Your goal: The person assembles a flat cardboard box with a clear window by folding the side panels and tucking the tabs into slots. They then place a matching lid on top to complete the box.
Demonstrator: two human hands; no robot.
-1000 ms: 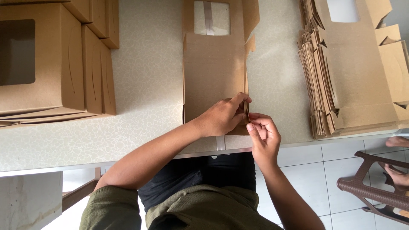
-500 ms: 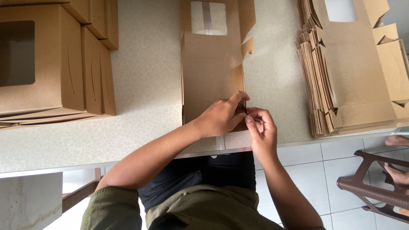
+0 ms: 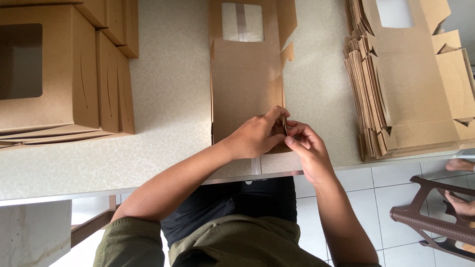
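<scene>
A flat brown cardboard box blank (image 3: pixel 246 74) with a clear window near its far end lies on the pale tabletop (image 3: pixel 168 99) in front of me. My left hand (image 3: pixel 258 136) presses on the blank's near right corner, thumb and fingers pinching a small side flap there. My right hand (image 3: pixel 306 148) meets it from the right, fingertips pinching the same flap at the blank's right edge.
Assembled brown window boxes (image 3: pixel 54 69) stand at the left. A tall stack of flat box blanks (image 3: pixel 405 79) lies at the right, near the table edge. A brown plastic stool (image 3: pixel 435 217) and another person's feet (image 3: pixel 460 165) are on the white tiled floor at right.
The blank has shifted slightly away from me, and both hands have closed in tighter on the side flap at its near right corner.
</scene>
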